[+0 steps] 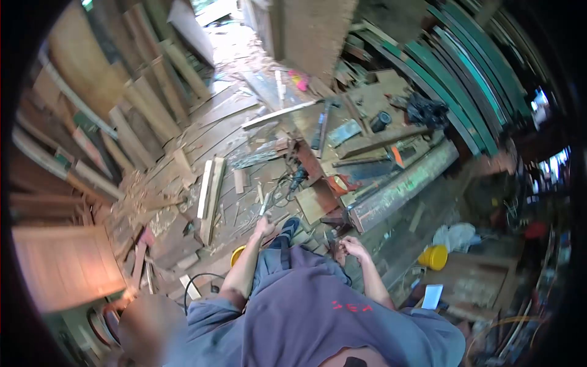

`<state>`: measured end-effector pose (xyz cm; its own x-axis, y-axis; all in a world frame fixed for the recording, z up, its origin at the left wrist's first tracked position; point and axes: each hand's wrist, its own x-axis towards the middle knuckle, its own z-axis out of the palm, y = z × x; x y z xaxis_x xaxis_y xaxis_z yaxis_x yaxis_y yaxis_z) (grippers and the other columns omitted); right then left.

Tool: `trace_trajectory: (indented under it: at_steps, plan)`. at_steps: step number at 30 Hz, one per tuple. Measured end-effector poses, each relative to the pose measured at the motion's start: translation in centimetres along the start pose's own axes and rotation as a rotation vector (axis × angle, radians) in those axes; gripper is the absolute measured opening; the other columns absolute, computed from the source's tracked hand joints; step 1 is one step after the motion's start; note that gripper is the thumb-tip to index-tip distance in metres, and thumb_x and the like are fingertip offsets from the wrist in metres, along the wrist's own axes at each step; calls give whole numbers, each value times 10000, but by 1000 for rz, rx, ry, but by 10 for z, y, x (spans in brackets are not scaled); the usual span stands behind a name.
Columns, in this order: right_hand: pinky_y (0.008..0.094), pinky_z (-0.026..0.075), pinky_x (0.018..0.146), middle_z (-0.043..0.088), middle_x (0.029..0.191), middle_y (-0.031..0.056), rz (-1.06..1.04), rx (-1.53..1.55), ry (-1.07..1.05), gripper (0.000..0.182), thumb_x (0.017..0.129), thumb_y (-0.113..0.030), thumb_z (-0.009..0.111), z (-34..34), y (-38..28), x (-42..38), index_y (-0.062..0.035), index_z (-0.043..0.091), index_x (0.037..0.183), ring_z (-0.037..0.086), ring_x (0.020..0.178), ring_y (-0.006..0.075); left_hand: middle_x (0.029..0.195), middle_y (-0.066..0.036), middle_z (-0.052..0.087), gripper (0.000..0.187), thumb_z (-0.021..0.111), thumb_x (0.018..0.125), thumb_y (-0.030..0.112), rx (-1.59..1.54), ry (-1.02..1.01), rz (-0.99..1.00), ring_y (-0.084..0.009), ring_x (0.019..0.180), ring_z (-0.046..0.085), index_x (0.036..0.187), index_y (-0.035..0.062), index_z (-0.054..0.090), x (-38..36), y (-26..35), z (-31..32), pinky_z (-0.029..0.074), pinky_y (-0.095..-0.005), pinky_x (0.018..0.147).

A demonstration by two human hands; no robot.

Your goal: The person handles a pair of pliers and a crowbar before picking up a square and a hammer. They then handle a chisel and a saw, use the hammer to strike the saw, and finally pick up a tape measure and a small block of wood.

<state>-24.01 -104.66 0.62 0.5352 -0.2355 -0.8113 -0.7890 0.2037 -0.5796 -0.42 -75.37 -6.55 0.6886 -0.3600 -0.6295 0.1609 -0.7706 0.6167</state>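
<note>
My left hand [264, 226] is closed around a slim, pale tool [264, 207] that points away from me; its exact kind is too small to tell. To its right, my right hand [354, 246] has its fingers pressed together beside a small dark-brown item [338, 249]. What those fingers hold, if anything, is unclear. Between the hands shows a foot in a dark blue shoe [286, 231]. A square wooden board [317, 203] and a dark power tool with a cord [298, 177] lie beyond the hands.
A hammer [322, 125], a handsaw-like orange tool [396, 156] and a long heavy beam [406, 186] lie ahead. Planks [211, 199] and shavings litter the floor. Boards lean at left. A yellow container [433, 257] stands right. A blurred shape, perhaps a person's head [150, 324], is lower left.
</note>
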Motion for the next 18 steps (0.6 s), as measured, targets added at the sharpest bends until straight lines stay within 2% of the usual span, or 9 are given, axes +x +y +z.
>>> trace_trajectory:
  at_steps: [2, 5, 7, 9, 12, 13, 14, 16, 18]
  plan:
    - [252, 462, 550, 607, 753, 19, -25, -171, -138, 141, 908, -186, 507, 1, -9, 18, -73, 586, 880, 571, 622, 99, 1181, -270, 544, 671, 658, 774, 393, -43, 94, -87, -366, 1131, 518, 1231, -52, 452, -27, -25, -4, 415, -402, 954]
    - [261, 475, 544, 620, 751, 50, -76, -331, -221, 164, 911, -172, 481, 13, -21, 36, -46, 586, 904, 585, 626, 123, 1170, -260, 557, 624, 657, 777, 377, -106, 327, -210, -365, 1108, 535, 1197, -53, 491, -85, -65, -3, 419, -399, 949]
    - [262, 483, 534, 625, 762, 70, -107, -382, -300, 180, 916, -169, 462, 19, -17, 49, -35, 582, 916, 597, 623, 140, 1087, -272, 584, 603, 629, 797, 411, -142, 518, -158, -378, 1043, 563, 1150, -60, 495, -120, -95, 10, 446, -422, 883]
    - [262, 487, 509, 627, 776, 92, -104, -364, -355, 197, 925, -168, 437, 31, -16, 61, -22, 569, 933, 608, 607, 158, 1101, -261, 583, 611, 627, 803, 426, -306, 503, -308, -373, 1051, 559, 1163, -50, 493, -165, -95, 5, 443, -407, 897]
    - [259, 490, 505, 623, 774, 89, -92, -456, -418, 193, 929, -158, 418, 45, -11, 60, -23, 553, 948, 607, 605, 152, 1107, -238, 591, 589, 640, 799, 415, -382, 588, -364, -337, 1058, 566, 1160, -32, 512, -213, -118, 22, 447, -388, 892]
    - [247, 484, 497, 616, 764, 87, -92, -443, -445, 186, 927, -154, 416, 49, -8, 57, -24, 548, 942, 604, 602, 150, 1085, -210, 609, 537, 648, 802, 386, -483, 598, -397, -296, 1012, 594, 1144, -13, 538, -211, -148, 41, 467, -365, 858]
    - [234, 457, 476, 593, 739, 66, -81, -433, -453, 165, 918, -148, 433, 51, -7, 52, -26, 544, 921, 569, 578, 127, 1005, -178, 640, 488, 646, 811, 339, -410, 692, -399, -241, 877, 627, 1131, -16, 548, -214, -163, 57, 496, -341, 762]
    - [209, 404, 434, 547, 689, 24, -71, -415, -470, 128, 899, -134, 467, 63, -10, 40, -28, 536, 880, 501, 531, 80, 882, -125, 646, 445, 630, 824, 315, -541, 645, -394, -182, 737, 608, 1113, -16, 559, -221, -197, 77, 493, -312, 665]
    - [213, 427, 451, 560, 702, 46, -38, -495, -490, 137, 900, -137, 459, 71, -8, 41, -23, 534, 900, 528, 538, 104, 758, -67, 594, 390, 602, 846, 310, -644, 669, -447, -133, 676, 560, 1061, -15, 585, -240, -210, 92, 464, -298, 611]
